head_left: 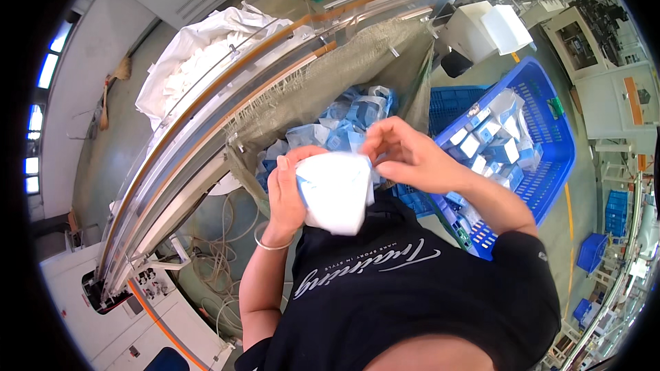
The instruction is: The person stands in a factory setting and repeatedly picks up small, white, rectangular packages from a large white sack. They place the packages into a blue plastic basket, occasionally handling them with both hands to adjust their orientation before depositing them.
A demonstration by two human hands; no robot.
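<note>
In front of my chest I hold a white packet (335, 192) with blue edges, blurred by motion. My left hand (287, 189) is closed on its left side, the thumb pointing up along the edge. My right hand (412, 156) is at the packet's upper right corner, with fingers bent and the thumb apart from the index finger. Whether those fingertips touch the packet I cannot tell. Just beyond both hands, many blue-and-white packets (337, 124) in clear wrap lie in a grey-green woven cloth sling (385, 48).
To the right, a tilted blue plastic basket (560, 137) holds more blue-and-white packets. A curved conveyor rail (199, 89) runs along the left and far side. Beyond it stands a large white sack (206, 62). Loose hoses (220, 261) lie on the floor at lower left.
</note>
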